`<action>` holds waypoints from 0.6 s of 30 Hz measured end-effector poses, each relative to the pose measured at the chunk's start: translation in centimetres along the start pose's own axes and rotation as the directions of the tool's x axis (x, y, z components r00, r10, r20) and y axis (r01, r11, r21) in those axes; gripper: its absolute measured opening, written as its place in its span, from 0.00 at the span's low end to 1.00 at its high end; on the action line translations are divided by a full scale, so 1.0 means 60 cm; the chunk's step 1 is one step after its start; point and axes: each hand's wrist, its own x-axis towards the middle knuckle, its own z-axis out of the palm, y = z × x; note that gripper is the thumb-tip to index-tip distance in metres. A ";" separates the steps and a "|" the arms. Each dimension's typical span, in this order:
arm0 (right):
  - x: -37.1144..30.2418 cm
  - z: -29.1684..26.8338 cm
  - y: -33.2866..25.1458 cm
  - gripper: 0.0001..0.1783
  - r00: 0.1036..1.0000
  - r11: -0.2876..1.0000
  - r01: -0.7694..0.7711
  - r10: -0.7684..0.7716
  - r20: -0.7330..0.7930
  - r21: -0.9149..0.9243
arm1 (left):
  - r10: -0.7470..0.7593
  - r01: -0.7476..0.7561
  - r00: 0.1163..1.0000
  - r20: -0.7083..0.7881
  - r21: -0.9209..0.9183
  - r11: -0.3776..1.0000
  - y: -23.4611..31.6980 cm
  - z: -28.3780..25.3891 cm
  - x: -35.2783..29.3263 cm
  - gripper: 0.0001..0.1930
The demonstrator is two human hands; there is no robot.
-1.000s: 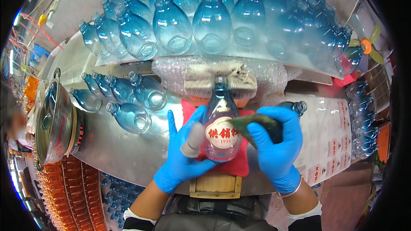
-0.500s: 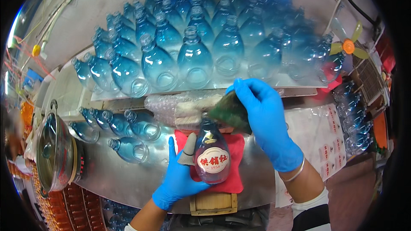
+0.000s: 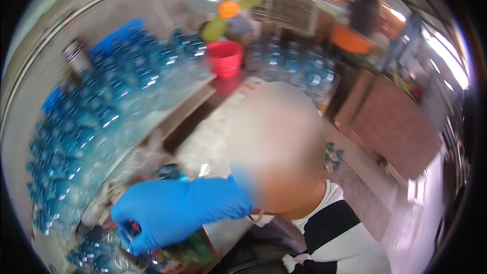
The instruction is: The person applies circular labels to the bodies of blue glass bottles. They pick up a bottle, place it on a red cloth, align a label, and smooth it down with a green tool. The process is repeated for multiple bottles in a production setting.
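The blue-gloved right hand (image 3: 154, 213) is held with its fingers curled; whether anything is grasped cannot be told through the blur, nor can the left hand be made out. Translucent blue bottles (image 3: 91, 251) are seen just left of it; by a careless sideways sweep, one could be knocked.

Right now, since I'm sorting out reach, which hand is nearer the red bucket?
Right. In the picture, the right hand is below-left of the red bucket, apart from it; the left hand, barely showing lower down, is farther.
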 end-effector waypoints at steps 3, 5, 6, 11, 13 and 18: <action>-0.154 0.000 -0.035 0.13 0.959 0.996 0.059 -0.039 -0.282 0.064 | 0.214 -0.238 0.971 0.107 0.352 0.905 0.045 0.011 0.017 0.41; -0.294 0.014 -0.079 0.12 0.889 0.999 -0.028 0.005 -0.458 -0.045 | 0.330 -0.376 0.927 0.181 0.478 0.794 0.086 0.042 0.017 0.40; -0.370 0.026 -0.090 0.13 0.852 0.986 -0.108 0.027 -0.523 -0.124 | 0.356 -0.408 0.912 0.203 0.532 0.742 0.102 0.047 0.017 0.40; -0.614 0.089 -0.106 0.12 0.358 0.823 -0.494 0.486 -0.798 0.279 | 0.382 -0.468 0.879 0.286 0.673 0.573 0.159 0.090 0.042 0.39; -0.691 0.123 -0.081 0.10 0.062 0.632 -0.696 0.527 -0.848 0.342 | 0.380 -0.494 0.865 0.326 0.683 0.538 0.188 0.116 0.053 0.39; -0.900 0.180 0.148 0.16 -0.312 0.165 -0.837 0.640 -0.702 0.522 | 0.392 -0.418 0.895 0.214 0.711 0.566 0.134 0.118 0.034 0.50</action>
